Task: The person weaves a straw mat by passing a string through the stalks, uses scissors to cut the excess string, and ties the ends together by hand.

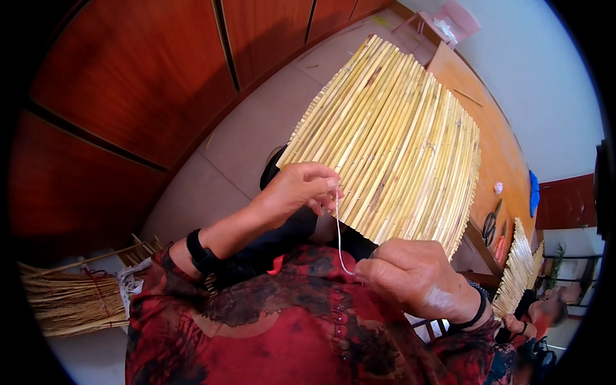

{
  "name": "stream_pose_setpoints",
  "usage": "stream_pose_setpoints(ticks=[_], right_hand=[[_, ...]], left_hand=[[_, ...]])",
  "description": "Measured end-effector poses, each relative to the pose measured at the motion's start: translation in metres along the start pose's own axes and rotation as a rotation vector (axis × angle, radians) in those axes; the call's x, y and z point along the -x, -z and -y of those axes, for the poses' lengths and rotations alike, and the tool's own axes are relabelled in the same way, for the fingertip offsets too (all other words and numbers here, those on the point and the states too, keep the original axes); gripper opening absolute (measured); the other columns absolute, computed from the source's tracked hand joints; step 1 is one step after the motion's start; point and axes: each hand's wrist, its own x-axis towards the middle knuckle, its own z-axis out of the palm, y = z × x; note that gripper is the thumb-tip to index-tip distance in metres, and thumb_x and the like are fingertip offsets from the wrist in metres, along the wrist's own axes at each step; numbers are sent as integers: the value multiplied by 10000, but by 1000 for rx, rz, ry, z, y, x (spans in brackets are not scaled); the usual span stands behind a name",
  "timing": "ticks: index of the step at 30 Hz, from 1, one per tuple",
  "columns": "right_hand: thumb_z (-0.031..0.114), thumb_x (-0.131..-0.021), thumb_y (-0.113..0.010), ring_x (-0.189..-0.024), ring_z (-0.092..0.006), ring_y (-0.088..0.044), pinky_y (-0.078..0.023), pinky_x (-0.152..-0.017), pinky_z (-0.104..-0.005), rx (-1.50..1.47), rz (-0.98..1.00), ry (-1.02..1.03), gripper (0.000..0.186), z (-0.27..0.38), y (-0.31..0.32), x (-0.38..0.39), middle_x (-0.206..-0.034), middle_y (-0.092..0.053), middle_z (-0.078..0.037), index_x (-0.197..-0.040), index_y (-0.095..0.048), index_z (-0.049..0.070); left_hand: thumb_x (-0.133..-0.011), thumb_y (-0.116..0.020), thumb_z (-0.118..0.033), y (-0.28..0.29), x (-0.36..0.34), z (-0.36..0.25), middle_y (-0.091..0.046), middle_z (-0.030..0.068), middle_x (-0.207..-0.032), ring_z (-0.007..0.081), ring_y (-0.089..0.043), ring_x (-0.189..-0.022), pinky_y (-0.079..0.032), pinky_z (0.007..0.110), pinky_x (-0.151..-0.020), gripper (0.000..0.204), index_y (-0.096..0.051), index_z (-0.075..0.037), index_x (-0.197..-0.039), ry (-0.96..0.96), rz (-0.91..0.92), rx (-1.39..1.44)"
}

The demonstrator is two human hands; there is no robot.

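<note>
A mat of pale yellow reed sticks [391, 141] lies in front of me, its near edge over my lap. My left hand [301, 192] is at that near edge, thumb and forefinger pinched on a thin white cord [340, 237]. From there the cord hangs in a curve down to my right hand [407, 276], which is closed on it below the mat's lower right part. The fingertips of my right hand are partly hidden.
A wooden table [494, 167] holds scissors [489, 228] and a blue cloth [534, 192]. Bundles of straw [70, 298] lie lower left, red cabinets [128, 70] line the left, a pink chair [459, 19] stands behind. At right, another person [539, 317] is beside more reed mats [516, 269].
</note>
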Motion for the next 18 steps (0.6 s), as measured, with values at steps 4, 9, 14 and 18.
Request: stream_pose_setpoints(ticks=[4,9,14,18], right_hand=[[80,-712,-684,-551,-199,-544,-413,-457,-307,-170,-43,-15,144,-9,-8,10,-630,-499,-36,-835,-609,83],[71,-735,-672,-576,-205,-559,-435,-484,-302,-197,-214,-227,104,-28,-9,16,-660,-526,-65,-815,-606,68],[0,-727,-682,-584,-147,-562,-419,-491,-261,-238,-429,-482,105,-53,-13,10,-668,-532,-65,-792,-605,30],[-6,-779,-654,-566,-86,-561,-442,-499,-201,-664,-505,-616,66,-56,-18,3,-701,-565,-43,-795,-590,-6]], left_hand=[[-868,-581,-149,22,6,4,-617,88,-806,150,-624,-712,-516,261,-612,178,-555,-4,-968,19,-111,90],[-837,-579,-76,28,13,2,-597,73,-749,153,-622,-674,-519,259,-584,143,-533,5,-944,-71,-260,57],[-816,-555,-16,37,18,6,-582,69,-711,159,-626,-657,-504,236,-557,236,-474,39,-1030,-49,-229,-179],[-804,-555,-16,40,19,0,-575,63,-698,163,-629,-666,-504,237,-558,272,-457,54,-1048,31,-252,-235]])
